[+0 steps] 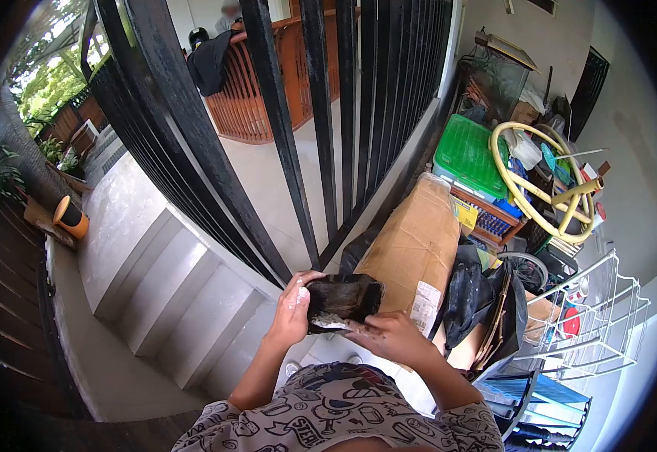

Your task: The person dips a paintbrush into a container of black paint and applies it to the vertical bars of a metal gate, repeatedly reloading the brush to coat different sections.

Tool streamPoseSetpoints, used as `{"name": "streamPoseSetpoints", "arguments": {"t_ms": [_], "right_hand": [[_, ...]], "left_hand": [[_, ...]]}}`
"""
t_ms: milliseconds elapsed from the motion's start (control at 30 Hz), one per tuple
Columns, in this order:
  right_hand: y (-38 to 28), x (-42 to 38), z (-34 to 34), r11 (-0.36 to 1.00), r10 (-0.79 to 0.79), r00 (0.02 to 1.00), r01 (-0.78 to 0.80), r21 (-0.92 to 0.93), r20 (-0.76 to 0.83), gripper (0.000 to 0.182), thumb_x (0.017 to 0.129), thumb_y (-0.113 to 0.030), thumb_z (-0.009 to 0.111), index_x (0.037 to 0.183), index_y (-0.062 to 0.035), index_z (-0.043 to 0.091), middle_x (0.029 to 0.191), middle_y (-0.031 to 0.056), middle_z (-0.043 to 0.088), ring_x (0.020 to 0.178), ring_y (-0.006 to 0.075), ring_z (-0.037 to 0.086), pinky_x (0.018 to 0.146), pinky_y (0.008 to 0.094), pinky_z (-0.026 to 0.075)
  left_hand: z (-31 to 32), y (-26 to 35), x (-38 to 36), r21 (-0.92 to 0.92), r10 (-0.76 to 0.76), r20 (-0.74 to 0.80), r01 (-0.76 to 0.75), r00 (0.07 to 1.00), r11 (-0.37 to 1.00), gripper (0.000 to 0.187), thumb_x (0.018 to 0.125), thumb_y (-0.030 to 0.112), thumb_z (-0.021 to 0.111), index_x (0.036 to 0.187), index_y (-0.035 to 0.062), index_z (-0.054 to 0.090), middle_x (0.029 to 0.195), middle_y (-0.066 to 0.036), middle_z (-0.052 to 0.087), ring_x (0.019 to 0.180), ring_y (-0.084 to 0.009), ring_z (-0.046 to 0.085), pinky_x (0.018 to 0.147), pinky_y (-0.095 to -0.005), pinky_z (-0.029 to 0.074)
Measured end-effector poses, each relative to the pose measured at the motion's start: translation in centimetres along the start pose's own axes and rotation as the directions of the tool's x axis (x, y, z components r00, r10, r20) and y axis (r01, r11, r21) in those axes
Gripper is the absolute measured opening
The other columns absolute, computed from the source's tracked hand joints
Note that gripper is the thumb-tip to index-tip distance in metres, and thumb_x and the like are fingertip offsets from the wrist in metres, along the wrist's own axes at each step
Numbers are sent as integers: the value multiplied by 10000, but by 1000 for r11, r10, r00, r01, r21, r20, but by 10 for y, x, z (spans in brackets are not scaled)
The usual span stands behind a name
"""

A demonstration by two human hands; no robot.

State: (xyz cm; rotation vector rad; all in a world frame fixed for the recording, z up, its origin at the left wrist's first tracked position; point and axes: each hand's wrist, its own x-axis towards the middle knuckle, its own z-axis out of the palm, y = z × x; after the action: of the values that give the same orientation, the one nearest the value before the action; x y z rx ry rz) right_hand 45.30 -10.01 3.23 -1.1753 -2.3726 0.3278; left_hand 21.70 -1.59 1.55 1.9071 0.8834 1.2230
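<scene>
black railing bars (283, 128), cardboard box (411, 241), green crate (468, 154), yellow hose (547, 192), white steps (170, 294).

Straight ahead of the hands, the black metal railing (268, 128) stands as a fence of close-set bars; the gaps between them look narrow. Left of it, the pale steps (185, 301) lie bare and open, down to the ground by the orange-topped bin (71, 216). To the right, a tall cardboard box (411, 241) leans just beside the hands, with black plastic bags (472, 294) behind it. Farther right, the white wire rack (600, 316), the green crate (468, 154) and the coiled yellow hose (543, 184) crowd the wall.
</scene>
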Motion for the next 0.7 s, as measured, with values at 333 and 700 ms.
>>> {"name": "streamPoseSetpoints", "arguments": {"t_ms": [333, 700], "right_hand": [[-1, -15, -18, 568, 468, 869, -154, 808, -163, 192, 974, 0, 630, 1163, 11, 667, 896, 80, 688, 774, 137, 671, 702, 277, 538], [34, -10, -60, 204, 366, 887, 217, 955, -280, 386, 893, -52, 700, 1247, 41, 576, 941, 220, 693, 574, 124, 553, 491, 230, 426]], "left_hand": [[4, -20, -24, -251, -242, -41, 224, 970, 942, 535, 1090, 391, 309, 1273, -29, 586, 1176, -164, 636, 1116, -256, 601, 1020, -369, 434], [6, -39, -49, -251, -395, -167, 348, 903, 903, 585, 1096, 430, 255, 1293, -19, 573, 1200, -149, 636, 1128, -230, 586, 1041, -368, 422]]}}
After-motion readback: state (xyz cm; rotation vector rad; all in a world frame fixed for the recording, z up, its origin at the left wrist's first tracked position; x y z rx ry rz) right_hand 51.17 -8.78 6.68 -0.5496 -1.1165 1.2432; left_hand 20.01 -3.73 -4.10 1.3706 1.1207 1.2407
